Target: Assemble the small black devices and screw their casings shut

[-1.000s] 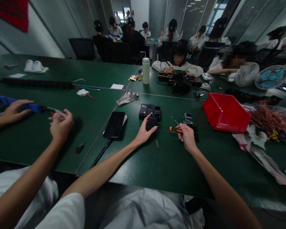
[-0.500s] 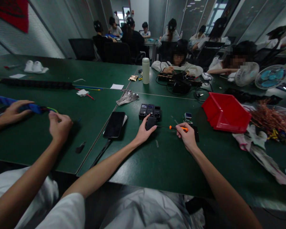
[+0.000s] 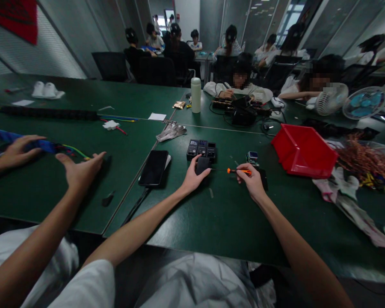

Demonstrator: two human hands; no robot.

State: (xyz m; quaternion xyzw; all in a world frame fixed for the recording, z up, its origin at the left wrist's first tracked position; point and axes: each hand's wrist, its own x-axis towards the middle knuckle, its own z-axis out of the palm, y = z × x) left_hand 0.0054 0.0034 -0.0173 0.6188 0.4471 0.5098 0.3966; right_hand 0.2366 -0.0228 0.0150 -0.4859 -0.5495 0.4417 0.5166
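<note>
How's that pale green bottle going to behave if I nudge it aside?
The pale green bottle stands upright, tall and narrow, so a push near its top would probably tip it. Its rounded body suggests it could roll once down. The straight, smooth-looking sides seem rigid, though perhaps a little slippery; its contents can't be seen, so weight is uncertain.

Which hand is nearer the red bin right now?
Right. The right hand, holding the orange screwdriver, is left of the red bin; the left hand, holding the black box, is farther left.
</note>
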